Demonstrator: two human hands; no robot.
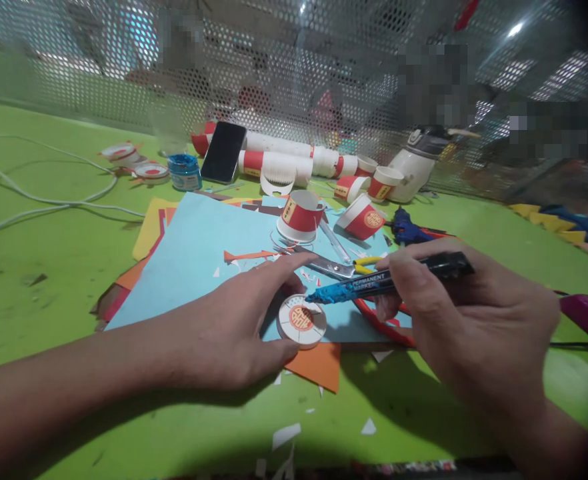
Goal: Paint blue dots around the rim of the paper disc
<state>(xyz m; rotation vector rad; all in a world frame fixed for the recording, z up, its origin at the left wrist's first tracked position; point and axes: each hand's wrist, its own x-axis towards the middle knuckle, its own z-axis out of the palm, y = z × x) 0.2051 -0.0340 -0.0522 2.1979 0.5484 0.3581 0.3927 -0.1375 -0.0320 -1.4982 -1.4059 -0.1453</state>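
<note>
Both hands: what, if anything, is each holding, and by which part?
The right hand holds the marker by its black barrel; the left hand, the round white disc by its rim.

1 marker, 1 orange-printed disc, 1 phone, 1 blue jar.

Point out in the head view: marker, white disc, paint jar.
Marker (367,287): head view, on the printed barrel.
White disc (302,319): head view, on the orange print at its centre.
Paint jar (185,176): head view, on the front of its side wall.
</note>
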